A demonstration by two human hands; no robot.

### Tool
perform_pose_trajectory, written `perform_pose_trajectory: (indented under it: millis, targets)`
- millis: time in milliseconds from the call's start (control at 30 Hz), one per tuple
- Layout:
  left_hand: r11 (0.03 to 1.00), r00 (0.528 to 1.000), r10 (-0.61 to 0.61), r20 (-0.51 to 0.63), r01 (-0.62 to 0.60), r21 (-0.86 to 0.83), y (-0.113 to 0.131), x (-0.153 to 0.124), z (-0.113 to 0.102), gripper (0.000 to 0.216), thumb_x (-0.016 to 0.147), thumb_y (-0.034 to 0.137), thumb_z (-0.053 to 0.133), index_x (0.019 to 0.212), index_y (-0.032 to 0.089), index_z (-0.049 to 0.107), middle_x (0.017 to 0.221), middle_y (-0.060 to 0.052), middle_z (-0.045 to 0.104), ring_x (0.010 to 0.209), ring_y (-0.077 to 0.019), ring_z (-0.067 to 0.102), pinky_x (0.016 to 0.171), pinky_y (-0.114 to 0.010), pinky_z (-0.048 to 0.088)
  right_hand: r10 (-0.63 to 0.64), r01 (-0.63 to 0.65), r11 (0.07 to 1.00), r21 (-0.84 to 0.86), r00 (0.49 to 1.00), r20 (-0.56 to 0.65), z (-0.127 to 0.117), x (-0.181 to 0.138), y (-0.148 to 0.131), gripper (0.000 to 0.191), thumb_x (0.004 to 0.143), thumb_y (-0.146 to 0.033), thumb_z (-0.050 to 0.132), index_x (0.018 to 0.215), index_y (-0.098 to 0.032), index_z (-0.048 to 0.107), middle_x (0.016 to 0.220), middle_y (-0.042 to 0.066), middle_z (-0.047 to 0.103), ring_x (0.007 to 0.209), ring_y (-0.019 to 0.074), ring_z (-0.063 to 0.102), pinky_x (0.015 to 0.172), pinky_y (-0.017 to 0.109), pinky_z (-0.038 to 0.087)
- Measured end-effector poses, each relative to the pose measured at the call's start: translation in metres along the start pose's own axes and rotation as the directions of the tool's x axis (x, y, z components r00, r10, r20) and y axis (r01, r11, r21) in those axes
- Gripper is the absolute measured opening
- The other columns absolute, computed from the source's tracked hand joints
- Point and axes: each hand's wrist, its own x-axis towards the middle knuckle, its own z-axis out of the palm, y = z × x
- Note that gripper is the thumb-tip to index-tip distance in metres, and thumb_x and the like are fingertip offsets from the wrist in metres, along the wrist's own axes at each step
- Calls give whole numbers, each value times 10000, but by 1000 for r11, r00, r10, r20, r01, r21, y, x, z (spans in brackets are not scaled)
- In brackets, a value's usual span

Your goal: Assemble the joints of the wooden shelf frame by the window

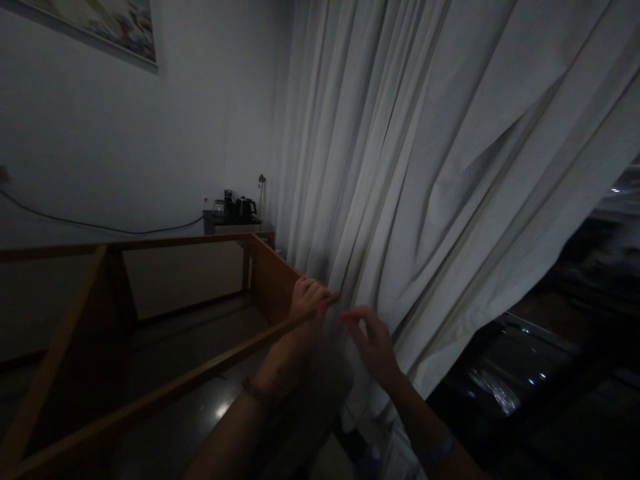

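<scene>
A large brown wooden frame with rails and upright panels fills the lower left. My left hand is closed around its near rail, close to the corner, with the fingers over the far side. Just right of the rail's end is my right hand, its thumb and forefinger brought together in a pinch. Whether anything small is between those fingertips is too dark to see. The right hand looks apart from the wood and in front of the white curtain.
A small dark cabinet in the far corner bears a black kettle and other items. A black cable runs along the wall, below a framed picture. Dark glass shows reflections at right.
</scene>
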Motion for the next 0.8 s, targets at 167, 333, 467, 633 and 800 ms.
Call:
perform_pose_trajectory:
  millis: [167,333,467,633,800]
  targets:
    - [1000,1000,12,-20,-12,-2,-1,0,1,441,1016,375,170,889,221,563,902,-50,607,1024,-231,489,1079,-480,308,-242,246,969,-7,959,149,-12,5,10,166,928,-295,619,1073,-258,689,989,36,742,926,175,699,835,286,561]
    - [1000,1000,4,-18,-4,-6,-1,0,1,431,1011,366,178,898,225,569,892,-51,601,1018,-237,483,1070,-488,303,-379,414,910,-38,865,329,-25,11,15,405,944,-253,589,1346,-279,552,1219,66,683,1114,179,651,937,298,548]
    - [1000,1000,6,-7,-6,-4,1,-1,0,431,1011,358,169,901,227,565,895,-49,604,1012,-233,483,1078,-488,296,-415,445,895,-38,860,297,-25,14,14,341,945,-208,584,1276,-284,610,1075,45,730,977,154,688,846,273,565]
    - [1000,1000,-7,-25,8,23,1,-1,1,449,1011,367,155,878,222,559,893,-55,606,1018,-231,487,1079,-493,306,-429,441,895,-66,892,144,-17,14,8,154,902,-267,656,1040,-249,723,849,34,715,782,156,655,709,280,537]
    - [1000,999,6,-41,-6,17,1,0,1,457,1016,377,155,870,212,556,890,-54,598,1008,-226,491,1080,-486,306,-308,308,951,13,951,16,-2,14,2,175,893,-346,663,784,-224,725,704,20,674,684,157,619,637,284,505]
